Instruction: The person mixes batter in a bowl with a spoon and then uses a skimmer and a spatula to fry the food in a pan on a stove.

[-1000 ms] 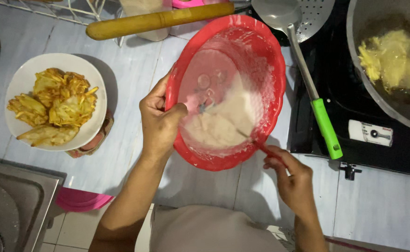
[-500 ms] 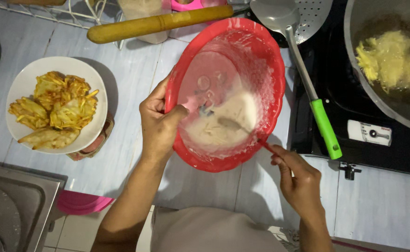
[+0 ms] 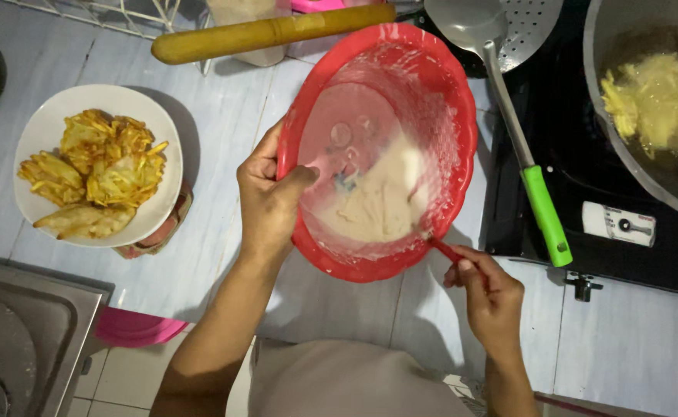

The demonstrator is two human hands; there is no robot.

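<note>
Nearest the body, the right hand (image 3: 487,297) is closed around the red handle of a utensil (image 3: 448,251), pinched between the fingers and thumb. The handle is angled up and to the left from the grip, so that its long axis runs from the hand over the near rim into the red plastic bowl (image 3: 447,100); the working end is buried in the pale batter (image 3: 381,201) and its shape cannot be told. The batter thus lies up and to the left of the right hand, pooled in the lower middle of the bowl.

The bowl is gripped at its left rim by the left hand (image 3: 268,202), with the thumb hooked inside over the wall and the fingers wrapped beneath. It appears to be tilted toward the person. The left hand is the nearer to the batter.

Further left, a white plate (image 3: 34,131) of golden fritters (image 3: 96,174) is seen on the tiled counter. Beyond the bowl a wooden rolling pin (image 3: 269,32) is laid. To the right, a green-handled skimmer (image 3: 543,212) rests on the black stove (image 3: 563,154), and more fritter batter is frying in the pan (image 3: 609,93).
</note>
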